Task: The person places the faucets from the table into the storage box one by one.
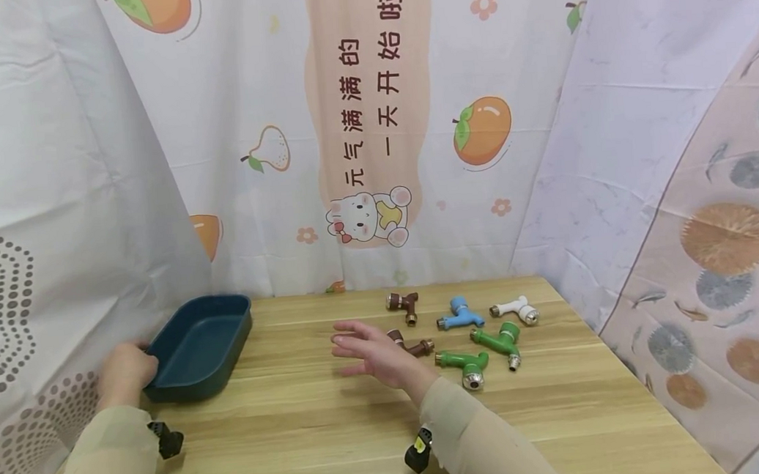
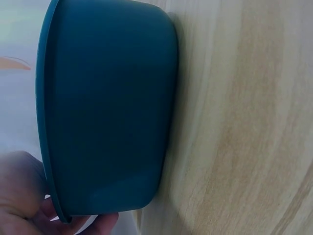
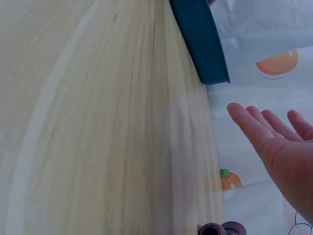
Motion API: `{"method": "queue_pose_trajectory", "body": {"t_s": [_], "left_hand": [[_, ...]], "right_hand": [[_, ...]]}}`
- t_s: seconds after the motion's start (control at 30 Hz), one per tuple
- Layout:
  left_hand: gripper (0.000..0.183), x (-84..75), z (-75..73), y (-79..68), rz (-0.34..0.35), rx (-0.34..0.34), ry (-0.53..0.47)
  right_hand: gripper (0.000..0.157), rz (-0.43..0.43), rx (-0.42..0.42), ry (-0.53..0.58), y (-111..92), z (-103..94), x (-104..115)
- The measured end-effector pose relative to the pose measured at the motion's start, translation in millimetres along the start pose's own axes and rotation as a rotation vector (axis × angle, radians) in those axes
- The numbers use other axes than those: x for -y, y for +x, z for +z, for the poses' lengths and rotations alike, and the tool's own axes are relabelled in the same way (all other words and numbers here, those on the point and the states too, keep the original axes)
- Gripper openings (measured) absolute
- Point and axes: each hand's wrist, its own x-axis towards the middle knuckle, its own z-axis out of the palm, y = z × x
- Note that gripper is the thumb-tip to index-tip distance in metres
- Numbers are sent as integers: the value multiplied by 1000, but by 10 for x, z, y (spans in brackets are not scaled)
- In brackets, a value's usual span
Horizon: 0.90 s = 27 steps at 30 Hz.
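A dark teal plastic basin (image 1: 192,389) stands at the left of the wooden table. My left hand (image 1: 124,372) grips its left rim; in the left wrist view, fingers (image 2: 105,224) curl beneath the rim by the basin's outer wall. My right hand (image 1: 381,356) hovers over the middle of the table, fingers spread, holding nothing. Closest to it is a brown tap (image 1: 420,347), partly hidden behind the hand. Further right lie two green taps (image 1: 457,361), a blue tap (image 1: 461,316), a white tap (image 1: 515,308) and another brown tap (image 1: 405,305).
Printed curtains (image 1: 273,222) hang behind the wooden table (image 1: 301,433) and along both sides. The left curtain comes close to the basin and my left arm. Small black cameras (image 1: 167,439) are strapped at both wrists.
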Motion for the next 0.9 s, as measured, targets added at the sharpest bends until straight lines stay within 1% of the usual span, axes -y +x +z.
{"method": "queue_pose_trajectory", "body": {"t_s": [0.2, 0.37, 0.73, 0.9], "left_hand": [[49, -7, 26, 32, 43, -45, 40], [47, -29, 58, 53, 58, -69, 36], [46, -102, 132, 72, 112, -85, 4], [46, -131, 163, 70, 111, -80, -8]], "right_hand": [[59, 7, -15, -5, -27, -26, 15], [60, 6, -19, 1, -37, -66, 17], [61, -8, -12, 22, -108, -150, 41], [60, -10, -9, 24, -135, -186, 51]]}}
